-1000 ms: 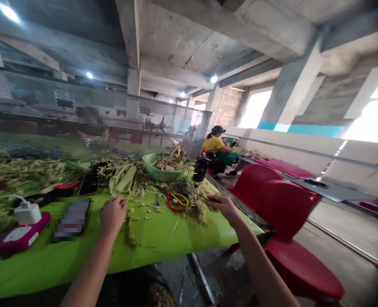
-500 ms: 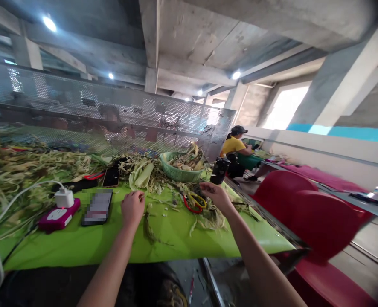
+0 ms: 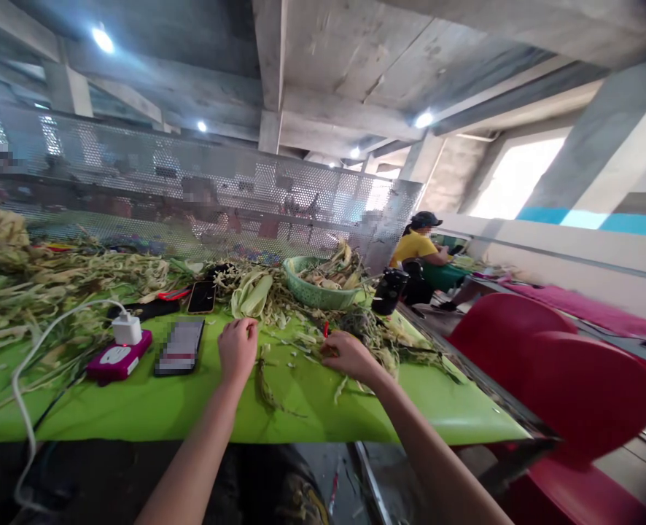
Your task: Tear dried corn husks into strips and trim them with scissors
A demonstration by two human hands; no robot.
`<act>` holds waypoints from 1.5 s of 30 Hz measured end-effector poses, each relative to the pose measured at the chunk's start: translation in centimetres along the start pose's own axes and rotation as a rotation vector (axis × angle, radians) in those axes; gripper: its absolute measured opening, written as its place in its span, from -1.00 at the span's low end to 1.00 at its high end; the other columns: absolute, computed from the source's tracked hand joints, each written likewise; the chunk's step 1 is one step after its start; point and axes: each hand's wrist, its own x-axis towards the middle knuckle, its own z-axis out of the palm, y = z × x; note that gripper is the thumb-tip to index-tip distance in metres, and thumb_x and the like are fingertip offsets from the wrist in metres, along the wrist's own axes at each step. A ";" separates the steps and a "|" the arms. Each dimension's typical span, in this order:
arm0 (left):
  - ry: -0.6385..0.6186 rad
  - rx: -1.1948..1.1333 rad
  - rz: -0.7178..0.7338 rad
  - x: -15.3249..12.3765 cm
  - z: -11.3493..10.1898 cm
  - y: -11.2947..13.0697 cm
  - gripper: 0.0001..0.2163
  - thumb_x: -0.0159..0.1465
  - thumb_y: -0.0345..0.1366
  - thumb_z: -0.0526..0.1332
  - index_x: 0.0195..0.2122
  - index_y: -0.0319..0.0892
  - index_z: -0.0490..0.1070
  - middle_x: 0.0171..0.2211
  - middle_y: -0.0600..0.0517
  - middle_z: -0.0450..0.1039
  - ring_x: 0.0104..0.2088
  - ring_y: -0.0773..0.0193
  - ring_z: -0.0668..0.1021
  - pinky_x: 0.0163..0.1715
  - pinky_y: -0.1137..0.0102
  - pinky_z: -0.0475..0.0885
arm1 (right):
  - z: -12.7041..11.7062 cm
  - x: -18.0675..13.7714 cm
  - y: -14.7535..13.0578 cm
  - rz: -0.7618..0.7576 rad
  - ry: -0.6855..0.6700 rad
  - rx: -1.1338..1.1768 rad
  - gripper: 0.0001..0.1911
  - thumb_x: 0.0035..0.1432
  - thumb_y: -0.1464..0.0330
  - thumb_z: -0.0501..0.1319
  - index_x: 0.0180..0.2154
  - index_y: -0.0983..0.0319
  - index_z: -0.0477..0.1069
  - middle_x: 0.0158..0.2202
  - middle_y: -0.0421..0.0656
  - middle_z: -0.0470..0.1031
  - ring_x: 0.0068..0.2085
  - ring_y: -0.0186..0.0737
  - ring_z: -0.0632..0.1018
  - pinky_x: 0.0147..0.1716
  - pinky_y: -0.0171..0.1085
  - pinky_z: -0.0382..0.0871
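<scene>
My left hand (image 3: 237,350) rests on the lime-green table (image 3: 301,412) with its fingers curled under; what they hold, if anything, is hidden. A limp husk strip (image 3: 264,380) lies just to its right. My right hand (image 3: 349,355) is curled down over the spot where the red and yellow scissors lie. Only a red tip (image 3: 326,329) of the scissors shows above the knuckles. Behind the hands are a partly husked corn ear (image 3: 251,294) and a green basket (image 3: 315,295) heaped with husks.
A phone (image 3: 179,346), a second phone (image 3: 201,297) and a pink power bank (image 3: 116,364) with a white charger (image 3: 127,329) lie at left. Husk piles (image 3: 39,284) line the mesh screen (image 3: 192,197). A black bottle (image 3: 388,290), red chairs (image 3: 574,379) and a person in yellow (image 3: 415,246) are at right.
The view has swung left and down. My right hand moved from the table's right edge in over the scissors and now covers them. My left hand has stayed put.
</scene>
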 end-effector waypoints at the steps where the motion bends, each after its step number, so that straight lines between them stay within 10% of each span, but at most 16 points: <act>1: 0.012 -0.018 0.003 0.0 -0.1 0.1 -0.82 0.24 -0.35 0.08 -0.23 -0.12 0.48 -0.20 -0.01 0.53 -0.16 0.15 0.48 -0.13 0.31 0.32 | 0.1 0.0 -0.2 -0.010 0.003 -0.017 -0.92 -0.13 0.37 0.31 -0.47 0.20 0.55 -0.39 -0.17 0.51 -0.31 -0.18 0.48 -0.28 -0.30 0.30; 7: 0.005 -0.183 0.089 0.2 -0.7 2.0 -0.81 0.25 -0.33 0.09 -0.21 -0.15 0.47 -0.22 -0.02 0.53 -0.18 0.19 0.49 -0.11 0.31 0.35 | -1.4 -0.5 -0.8 0.047 0.029 0.254 -0.82 -0.01 0.29 0.24 -0.37 0.25 0.48 -0.36 -0.15 0.50 -0.34 -0.23 0.48 -0.33 -0.31 0.33; 17: -0.483 -0.264 0.459 0.4 2.1 8.6 -0.78 0.11 -0.31 0.28 -0.18 -0.06 0.53 -0.15 -0.01 0.50 -0.09 0.11 0.46 -0.06 0.26 0.33 | -3.3 -1.3 -1.6 0.123 -0.022 0.726 -0.72 -0.03 0.18 0.30 -0.36 0.25 0.41 -0.46 -0.24 0.39 -0.45 -0.34 0.37 -0.45 -0.36 0.22; 32: -0.665 -0.740 -0.002 -0.2 4.4 9.3 -0.80 0.13 -0.19 0.21 -0.32 -0.22 0.49 -0.36 -0.02 0.53 -0.38 0.25 0.49 -0.34 0.42 0.31 | -5.1 -3.5 -0.1 0.239 0.319 0.816 -0.59 -0.01 0.14 0.31 -0.15 0.20 0.43 -0.21 -0.15 0.51 -0.37 -0.32 0.45 -0.31 -0.31 0.30; 37: -0.695 -0.948 -0.148 -0.7 4.4 10.2 -0.84 0.10 -0.22 0.26 -0.37 -0.20 0.46 -0.45 0.04 0.48 -0.45 0.31 0.46 -0.44 0.47 0.29 | -4.0 -3.9 -0.7 0.205 0.152 0.652 -0.67 -0.01 0.14 0.31 -0.28 0.25 0.48 -0.38 -0.20 0.49 -0.38 -0.29 0.44 -0.37 -0.33 0.27; 45: -0.779 -1.019 -0.309 -0.8 4.3 10.6 -0.87 0.11 -0.24 0.23 -0.39 -0.19 0.43 -0.47 0.08 0.45 -0.55 0.39 0.45 -0.53 0.49 0.23 | -3.1 -3.8 -1.0 0.144 0.318 0.499 -0.71 -0.02 0.13 0.30 -0.44 0.25 0.46 -0.53 -0.25 0.41 -0.48 -0.32 0.37 -0.46 -0.35 0.21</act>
